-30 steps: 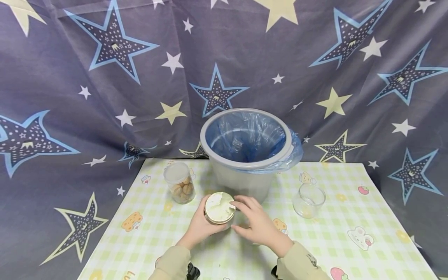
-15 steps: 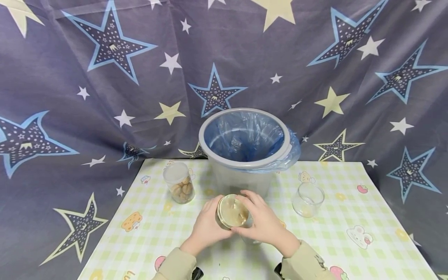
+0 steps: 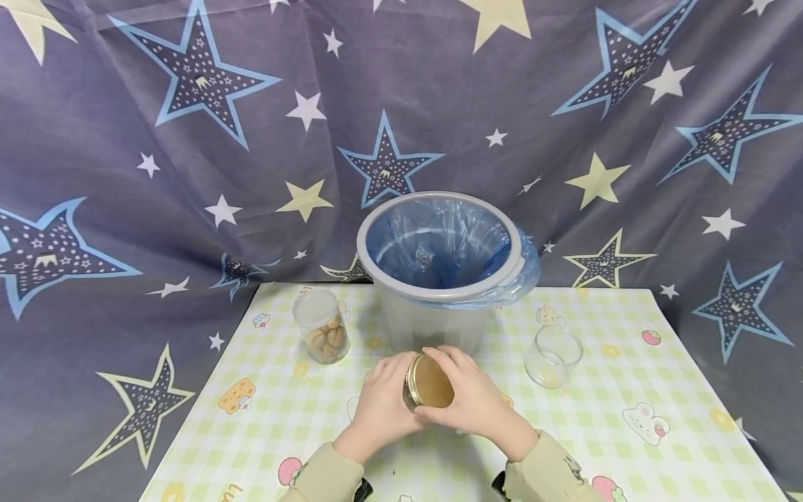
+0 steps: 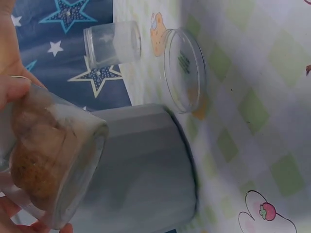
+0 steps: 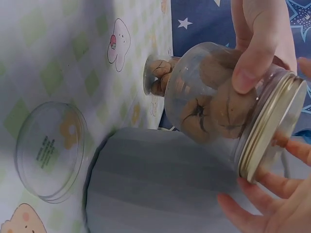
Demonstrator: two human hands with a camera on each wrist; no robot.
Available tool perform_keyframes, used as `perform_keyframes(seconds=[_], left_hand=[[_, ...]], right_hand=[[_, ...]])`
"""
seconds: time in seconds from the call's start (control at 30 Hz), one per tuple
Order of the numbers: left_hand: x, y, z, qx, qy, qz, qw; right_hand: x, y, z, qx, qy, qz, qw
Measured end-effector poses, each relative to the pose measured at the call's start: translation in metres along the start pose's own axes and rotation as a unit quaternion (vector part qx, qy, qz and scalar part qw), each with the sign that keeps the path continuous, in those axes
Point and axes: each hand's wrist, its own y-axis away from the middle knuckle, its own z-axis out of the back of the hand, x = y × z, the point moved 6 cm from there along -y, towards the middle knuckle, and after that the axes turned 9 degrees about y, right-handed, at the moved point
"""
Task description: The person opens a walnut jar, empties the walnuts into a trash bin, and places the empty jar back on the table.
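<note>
A clear jar (image 5: pixel 204 102) with a gold metal lid (image 3: pixel 434 383) is tilted between both hands, in front of the grey bin. Inside it are round brown pieces with dark cracks that look like walnuts. My left hand (image 3: pixel 384 404) holds the jar's body, its thumb (image 5: pixel 250 68) lying along the clear wall. Around the lid's rim are the fingers and thumb of my right hand (image 3: pixel 472 394); in the right wrist view several fingertips touch its edge and face. A round clear cap (image 5: pixel 51 150) lies on the table below the hands; the head view hides it.
The grey bin (image 3: pixel 433 324), lined with a blue bag (image 3: pixel 439 244), stands close behind the hands. Another capped jar of brown pieces (image 3: pixel 323 338) is left of it. A clear open jar (image 3: pixel 553 357) stands to the right on the checked tablecloth (image 3: pixel 627 376).
My right hand has come to grip the lid. The jar has moved slightly right and its top has tipped from facing up to facing right.
</note>
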Motion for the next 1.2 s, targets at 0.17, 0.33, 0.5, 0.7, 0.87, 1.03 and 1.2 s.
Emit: perform_keyframes(seconds=[0.17,0.33,0.5,0.7,0.87,1.03,1.2], left_hand=[[-0.006,0.000,-0.003,0.008,-0.018,-0.008,0.9998],[-0.005,0.001,-0.007,0.012,-0.041,-0.016,0.9990],[-0.006,0.004,-0.009,0.012,-0.056,-0.033,0.9978],[-0.007,0.007,-0.009,-0.012,-0.080,-0.080,0.9935],[-0.007,0.007,-0.010,-0.042,-0.107,-0.118,0.9864],[-0.005,0.006,-0.012,-0.059,-0.109,-0.141,0.9823],[-0.004,0.003,-0.011,-0.070,-0.107,-0.157,0.9793]], right_hand=[[-0.003,0.001,-0.001,-0.008,0.008,-0.003,0.9999],[-0.001,0.002,0.000,-0.018,0.003,-0.009,0.9998],[-0.002,0.003,0.002,-0.025,-0.027,-0.025,0.9990],[-0.006,0.005,0.002,-0.030,-0.068,-0.051,0.9959],[-0.008,0.006,0.001,-0.034,-0.078,-0.052,0.9950],[-0.008,0.007,0.000,-0.048,-0.076,-0.049,0.9947],[-0.006,0.009,0.001,-0.066,-0.057,-0.033,0.9956]])
